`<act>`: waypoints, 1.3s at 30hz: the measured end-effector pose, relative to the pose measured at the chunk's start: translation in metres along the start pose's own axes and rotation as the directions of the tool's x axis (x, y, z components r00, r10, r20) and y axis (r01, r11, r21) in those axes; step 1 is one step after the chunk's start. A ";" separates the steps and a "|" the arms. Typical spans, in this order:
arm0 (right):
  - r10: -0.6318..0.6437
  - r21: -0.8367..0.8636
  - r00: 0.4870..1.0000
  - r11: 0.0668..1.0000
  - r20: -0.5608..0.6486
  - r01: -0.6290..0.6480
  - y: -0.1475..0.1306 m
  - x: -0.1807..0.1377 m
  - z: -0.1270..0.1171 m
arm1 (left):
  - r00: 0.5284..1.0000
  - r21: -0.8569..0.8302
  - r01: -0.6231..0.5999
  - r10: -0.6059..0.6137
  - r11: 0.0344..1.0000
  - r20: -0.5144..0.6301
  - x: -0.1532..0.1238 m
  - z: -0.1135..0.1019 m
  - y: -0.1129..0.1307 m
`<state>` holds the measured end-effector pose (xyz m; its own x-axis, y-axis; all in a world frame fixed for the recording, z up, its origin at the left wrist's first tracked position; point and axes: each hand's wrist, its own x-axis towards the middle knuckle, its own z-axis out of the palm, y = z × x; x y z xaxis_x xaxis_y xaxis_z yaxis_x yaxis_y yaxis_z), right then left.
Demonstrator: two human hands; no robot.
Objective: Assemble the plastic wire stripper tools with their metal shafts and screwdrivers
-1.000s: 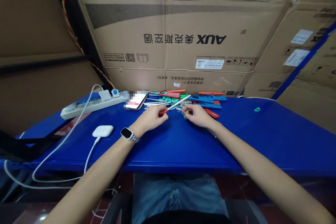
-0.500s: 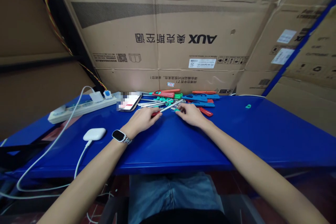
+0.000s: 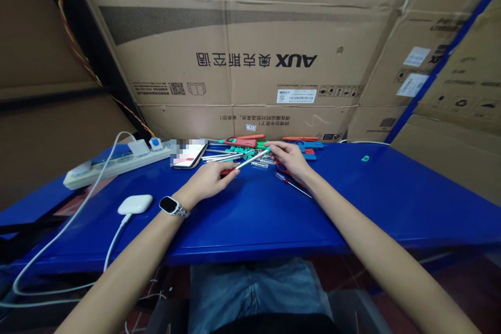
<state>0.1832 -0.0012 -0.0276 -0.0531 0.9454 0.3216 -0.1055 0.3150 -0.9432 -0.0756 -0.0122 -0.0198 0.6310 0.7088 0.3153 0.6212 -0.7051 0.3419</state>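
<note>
My left hand is closed around the red handle of a long-nosed lighter, whose metal tube points up to the right. At the tube's tip, my right hand pinches a small green piece. Whether that piece is on the tube or just touching it, I cannot tell. Behind both hands lie loose metal tubes, green plastic parts and a red lighter body. Blue lighter bodies are beyond my right hand. Below that hand rests a screwdriver with a thin shaft.
A phone lies left of the pile, beside a white power strip. A white earbud case on a cable is nearer on the left. One green part sits apart at right. Cardboard walls the back of the blue table.
My right hand has risen from the small parts on the table to the tip of the lighter's tube, with a green piece in its fingers. The screwdriver below it now shows.
</note>
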 end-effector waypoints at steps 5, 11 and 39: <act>-0.008 -0.057 0.998 0.998 0.063 0.012 0.002 -0.004 0.005 | 1.000 0.078 -0.005 0.006 0.997 -0.005 -0.002 -0.001 0.001; 0.092 0.044 0.981 0.994 0.173 -0.101 0.007 -0.011 0.017 | 0.997 0.177 -0.032 0.044 0.984 -0.061 -0.001 0.003 0.011; 0.081 -0.019 0.996 0.996 -0.041 -0.082 0.001 -0.031 0.059 | 0.976 0.161 0.026 0.010 0.987 -0.219 0.002 0.010 0.036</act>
<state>0.1263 -0.0349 -0.0332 -0.0212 0.9705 0.2401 -0.0820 0.2377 -0.9679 -0.0473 -0.0365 -0.0161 0.5205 0.6888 0.5047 0.7038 -0.6807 0.2031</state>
